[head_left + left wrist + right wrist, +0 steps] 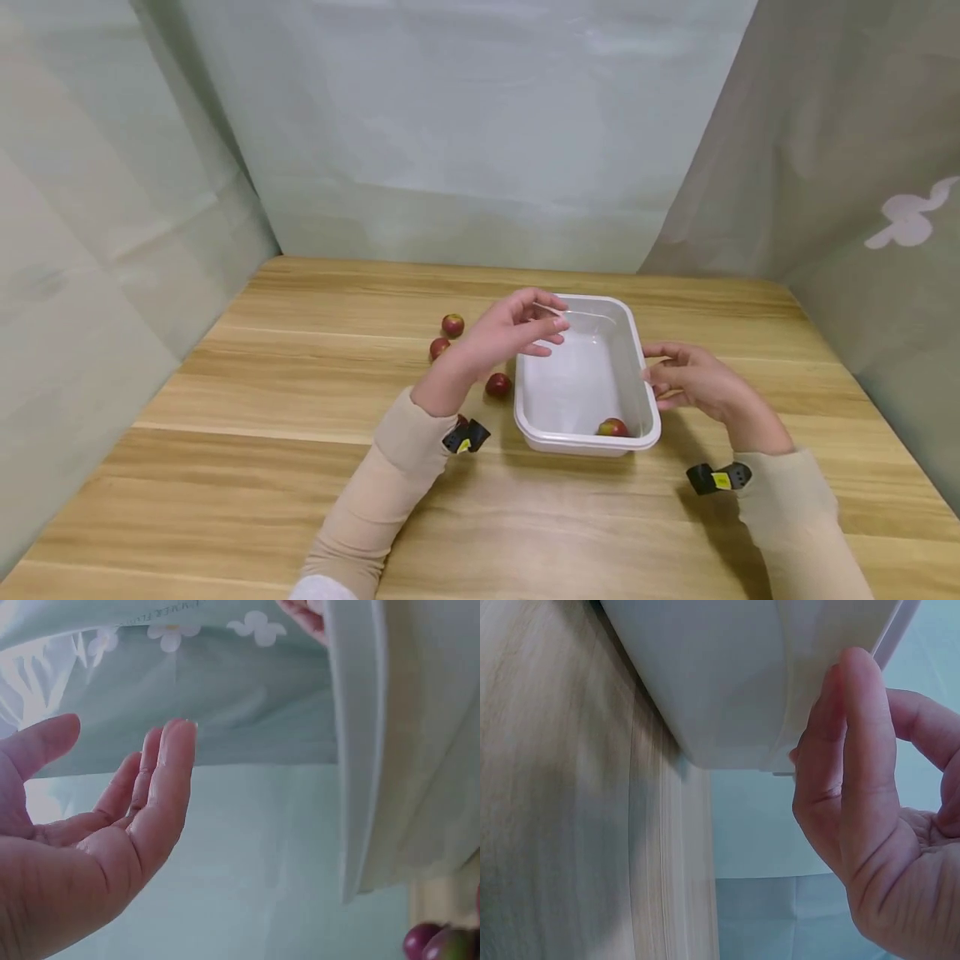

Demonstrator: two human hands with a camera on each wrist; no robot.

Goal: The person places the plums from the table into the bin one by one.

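Your left hand (pixel 508 333) hovers with relaxed, nearly straight fingers over the far left corner of the white plastic tub (pixel 643 392), holding nothing; your right hand (pixel 693 379) lies against the tub's right rim, fingers loosely bent and touching the wall, though you cannot tell from these views whether it truly grips.

Between your hands, in the tub's near corner, sits one small red-and-green fruit (pixel 612 427). Three more fruits lie loose on the desk (pixel 300 400) just left of your left hand: one (pixel 452 324) farthest away, one (pixel 438 347) beside it, and one (pixel 497 384) close under your wrist, next to the tub's left wall. A fourth is partly hidden behind your left sleeve, so little of it shows. Pale green cloth (pixel 450 125) hangs behind and to both sides; the panel beyond your right hand carries a white flower print.

Smooth, rounded corners and a stepped lip mark the tub as thin moulded plastic; the desk is light wood with long grain; the fruits are glossy and round.

From the left wrist camera you see your open palm (pixel 82 847) and dark fruit (pixel 442 943) at the lower corner. Only the right wrist view shows your fingers (pixel 844 750) pressed flat on the tub's outer wall.
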